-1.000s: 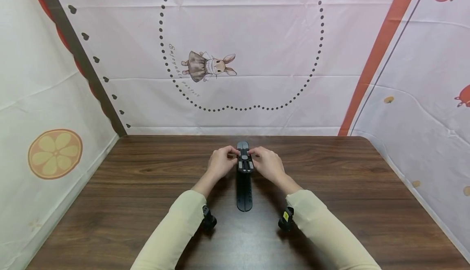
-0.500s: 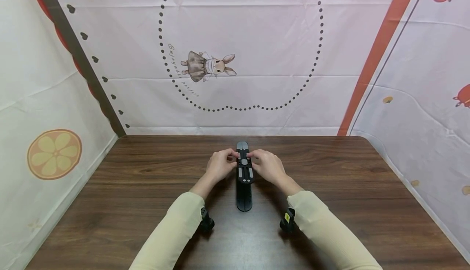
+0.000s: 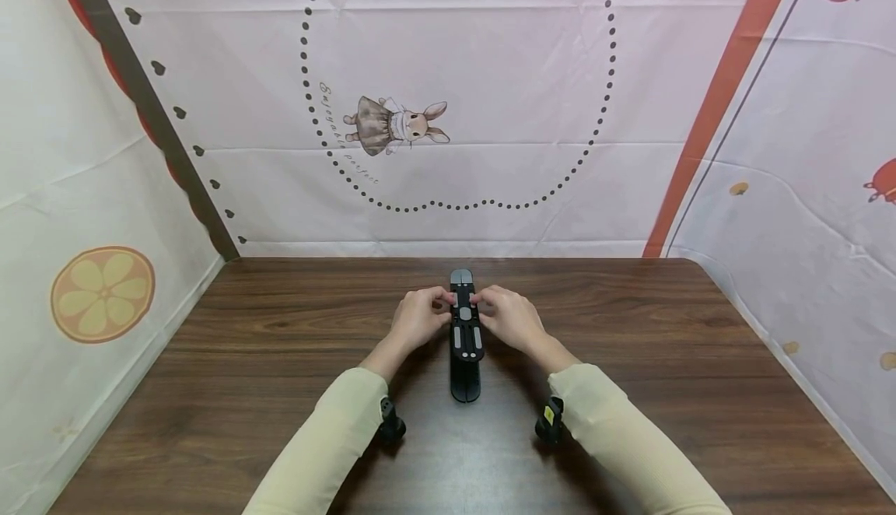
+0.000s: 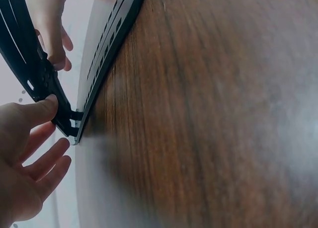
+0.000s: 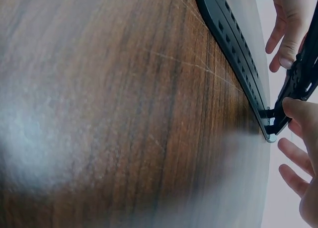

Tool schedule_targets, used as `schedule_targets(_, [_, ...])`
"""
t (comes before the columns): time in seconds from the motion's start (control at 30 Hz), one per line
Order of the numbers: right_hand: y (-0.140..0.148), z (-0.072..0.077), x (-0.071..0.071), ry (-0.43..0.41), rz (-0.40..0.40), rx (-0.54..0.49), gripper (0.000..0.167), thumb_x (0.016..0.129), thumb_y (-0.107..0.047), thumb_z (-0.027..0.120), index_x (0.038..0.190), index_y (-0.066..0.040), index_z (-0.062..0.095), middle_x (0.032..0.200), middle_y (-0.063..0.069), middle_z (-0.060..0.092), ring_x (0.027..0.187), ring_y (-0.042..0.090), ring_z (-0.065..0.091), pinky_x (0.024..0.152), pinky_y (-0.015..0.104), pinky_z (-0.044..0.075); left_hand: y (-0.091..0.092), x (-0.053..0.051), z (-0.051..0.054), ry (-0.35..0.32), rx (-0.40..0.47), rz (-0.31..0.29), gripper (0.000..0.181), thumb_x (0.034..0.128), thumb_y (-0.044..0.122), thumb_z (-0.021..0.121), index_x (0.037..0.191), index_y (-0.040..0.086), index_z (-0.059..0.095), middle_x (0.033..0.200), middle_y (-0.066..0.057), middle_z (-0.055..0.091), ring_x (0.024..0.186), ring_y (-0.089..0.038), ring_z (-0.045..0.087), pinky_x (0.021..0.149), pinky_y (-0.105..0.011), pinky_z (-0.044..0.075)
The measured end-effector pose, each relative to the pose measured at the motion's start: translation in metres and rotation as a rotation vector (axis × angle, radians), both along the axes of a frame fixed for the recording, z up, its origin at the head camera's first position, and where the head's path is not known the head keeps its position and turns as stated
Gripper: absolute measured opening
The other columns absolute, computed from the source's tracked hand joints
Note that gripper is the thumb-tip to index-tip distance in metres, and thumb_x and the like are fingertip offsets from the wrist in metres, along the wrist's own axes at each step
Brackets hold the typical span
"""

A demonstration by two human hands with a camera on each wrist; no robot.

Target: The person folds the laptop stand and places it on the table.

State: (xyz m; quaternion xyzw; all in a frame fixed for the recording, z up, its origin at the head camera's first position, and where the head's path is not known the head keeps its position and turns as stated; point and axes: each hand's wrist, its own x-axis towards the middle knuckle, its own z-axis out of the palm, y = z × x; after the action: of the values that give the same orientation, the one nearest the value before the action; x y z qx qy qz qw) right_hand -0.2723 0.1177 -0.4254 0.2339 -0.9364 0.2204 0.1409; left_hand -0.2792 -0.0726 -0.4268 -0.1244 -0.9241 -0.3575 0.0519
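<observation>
A black folding laptop stand [image 3: 465, 383] lies lengthwise on the table, its long base flat. Its upper part [image 3: 467, 336], with light grey pads, tilts up from the base, joined near the far end by short links seen in both wrist views. My left hand [image 3: 418, 318] pinches the left edge of this upper part, thumb [image 4: 42, 111] against its side. On the opposite edge my right hand [image 3: 513, 318] pinches likewise, its thumb [image 5: 297, 108] on the side. The other fingers of both hands are spread loosely off the stand.
The dark wood table [image 3: 280, 305] reaches back to a pale printed cloth [image 3: 490, 71], which also hangs at both sides. A small black camera [image 3: 392, 422] sits on the left wrist and another camera [image 3: 549, 422] on the right.
The near end of the laptop stand's upper part has swung down and toward me, closer to the base. Both hands keep their hold and have barely moved.
</observation>
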Motion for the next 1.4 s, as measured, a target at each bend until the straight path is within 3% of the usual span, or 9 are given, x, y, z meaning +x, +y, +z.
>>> schedule_targets(0.43, [0.0037, -0.0032, -0.0016, -0.019, 0.046, 0.025, 0.024, 0.081, -0.015, 0.069, 0.105, -0.016, 0.067, 0.106, -0.004, 0.066, 0.093, 0.015, 0.064, 0.075, 0.034, 0.052, -0.0049, 0.0007, -0.0006, -0.035, -0.107, -0.059, 0.021, 0.0786, 0.018, 0.073, 0.098, 0.021, 0.067, 0.109, 0.001, 0.067, 0.098, -0.017, 0.063, 0.081, -0.038, 0.05])
schedule_targets(0.97, [0.0044, -0.0034, 0.0009, -0.031, 0.056, 0.077, 0.026, 0.081, -0.018, 0.07, 0.107, -0.018, 0.066, 0.109, -0.004, 0.065, 0.093, 0.015, 0.063, 0.076, 0.035, 0.051, -0.0078, 0.0014, -0.0024, -0.04, -0.109, -0.084, 0.02, 0.0782, 0.017, 0.073, 0.097, 0.02, 0.068, 0.108, 0.001, 0.067, 0.098, -0.019, 0.062, 0.083, -0.04, 0.049])
schedule_targets(1.4, [0.0037, -0.0045, 0.0014, -0.023, 0.078, 0.125, 0.028, 0.078, -0.017, 0.072, 0.106, -0.016, 0.066, 0.107, -0.001, 0.064, 0.083, 0.015, 0.061, 0.072, 0.035, 0.051, -0.0069, 0.0041, -0.0043, 0.03, -0.173, -0.11, 0.023, 0.0752, 0.017, 0.076, 0.097, 0.018, 0.068, 0.103, 0.0, 0.068, 0.087, -0.017, 0.063, 0.072, -0.036, 0.05])
